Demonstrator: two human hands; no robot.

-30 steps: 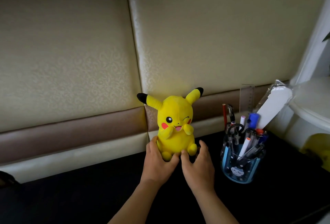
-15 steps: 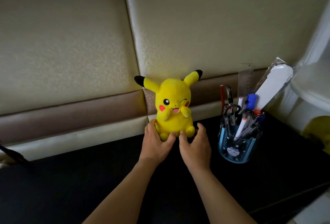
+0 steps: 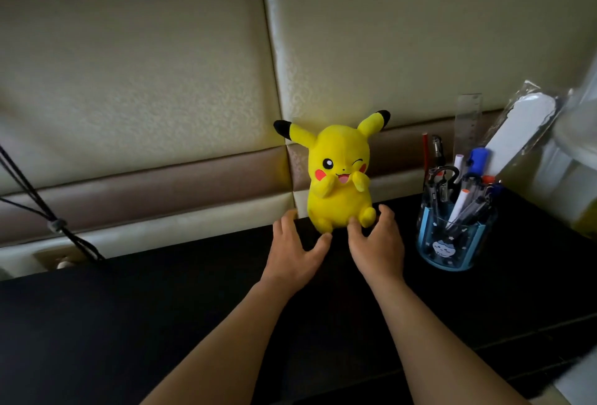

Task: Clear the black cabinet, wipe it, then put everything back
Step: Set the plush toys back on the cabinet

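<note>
At centre frame, the yellow plush (image 3: 339, 191) sits upright at the back edge of the black cabinet (image 3: 161, 324), its back against the padded wall (image 3: 387, 33). Your left hand (image 3: 295, 253) lies open just below-left of it, fingers spread, thumb tip at the toy's foot. Your right hand (image 3: 378, 246) is open just below-right, fingers loosely bent, thumb and forefinger either side of the other foot; contact there cannot be confirmed. Neither hand grips anything. Right of the plush, apart from it, a blue pen holder (image 3: 452, 246) stands on the cabinet, full of pens and scissors. At left, a black cord (image 3: 32, 198) crosses the wall.
</note>
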